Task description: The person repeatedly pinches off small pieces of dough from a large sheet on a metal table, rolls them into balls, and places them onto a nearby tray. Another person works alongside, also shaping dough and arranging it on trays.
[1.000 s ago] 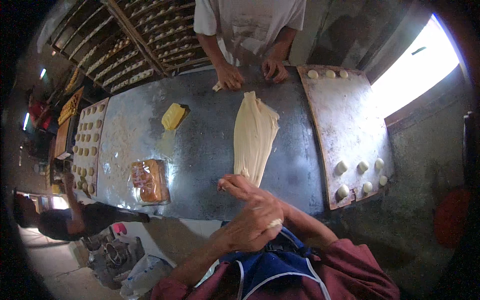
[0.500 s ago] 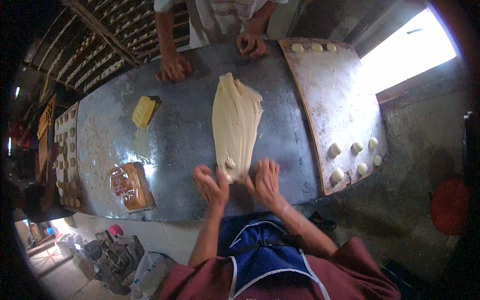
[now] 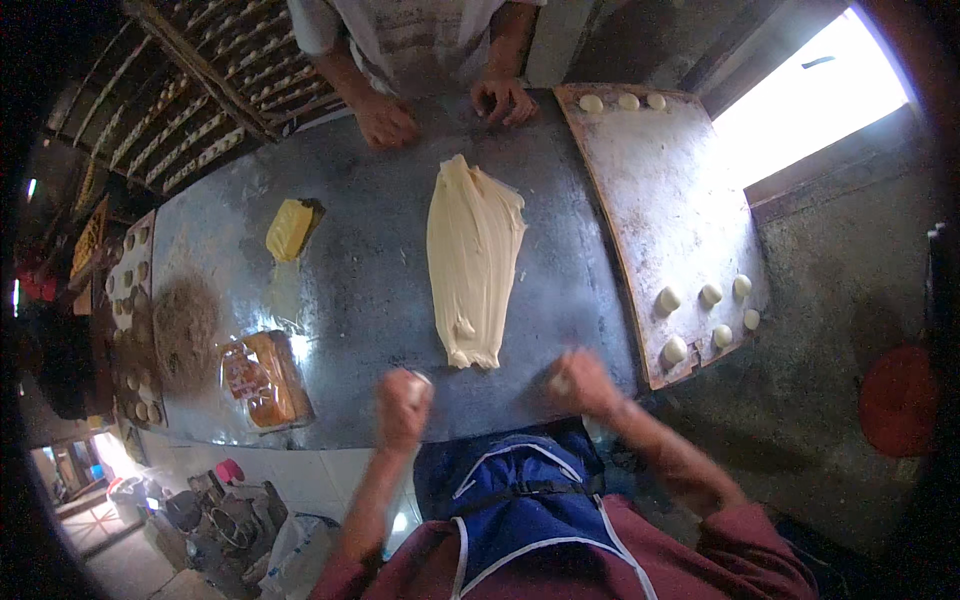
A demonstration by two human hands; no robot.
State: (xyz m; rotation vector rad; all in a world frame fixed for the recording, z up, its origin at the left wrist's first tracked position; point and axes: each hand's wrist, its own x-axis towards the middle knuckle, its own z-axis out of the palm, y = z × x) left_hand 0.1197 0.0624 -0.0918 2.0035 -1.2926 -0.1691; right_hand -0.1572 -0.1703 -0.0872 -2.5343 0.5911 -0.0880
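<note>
From my end, I have the left hand [image 3: 404,408] and the right hand [image 3: 586,384] low over the near side of the metal surface [image 3: 350,320], well apart from each other. The left fingers are curled in tight, with a pale spot at the top of the fist; I can't tell whether that is dough pinched there or stuck on. The right fingers look curled too, but blur keeps me from saying how tightly, or whether they hold anything.

The dough sheet [image 3: 474,260] lies ahead of both sets of fingers and between them, touching neither, its near edge just beyond the left fingers. I'd judge this piece partway worked: it is already drawn out long and flat, with lengthwise ridges and a small lump near the close end. It lies whole, neither rolled up nor divided, so any shaping of it appears left to do.

Finished-looking dough balls [image 3: 676,350] sit to the right of the right fingers on a wooden board [image 3: 650,200], six at the near end and three at the far end. To the left of the left fingers lies a bagged loaf [image 3: 265,380], with a yellow block [image 3: 290,230], probably margarine, farther ahead. A co-worker's hands [image 3: 386,122] rest beyond the sheet's far end.
</note>
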